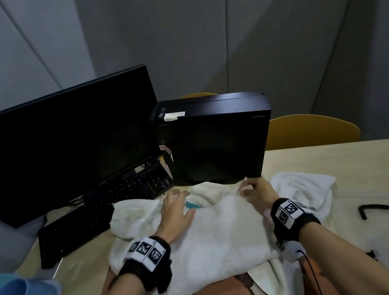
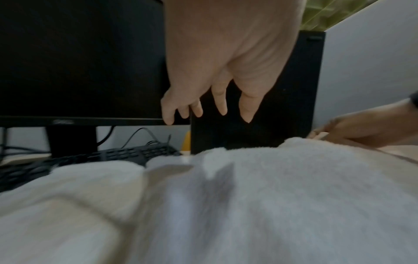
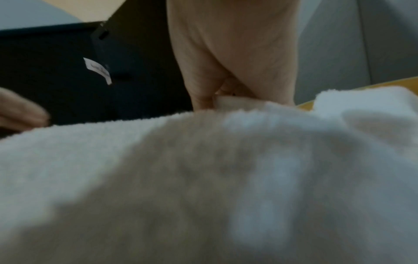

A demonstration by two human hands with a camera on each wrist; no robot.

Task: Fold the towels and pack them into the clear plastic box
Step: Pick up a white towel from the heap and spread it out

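pinching the white towel's (image 1: 212,227) far edge beside the computer tower (image 1: 214,140), right hand (image 1: 258,192); left hand (image 1: 176,208) spread, holding nothing, nearer the keyboard (image 1: 94,212).

Bare forearms, no sleeves. Each wrist has a black fuzzy band (image 1: 150,261) with white blocks of black square-code markers; right band (image 1: 292,216) same. Thin black cable (image 1: 311,269) trails from right band.
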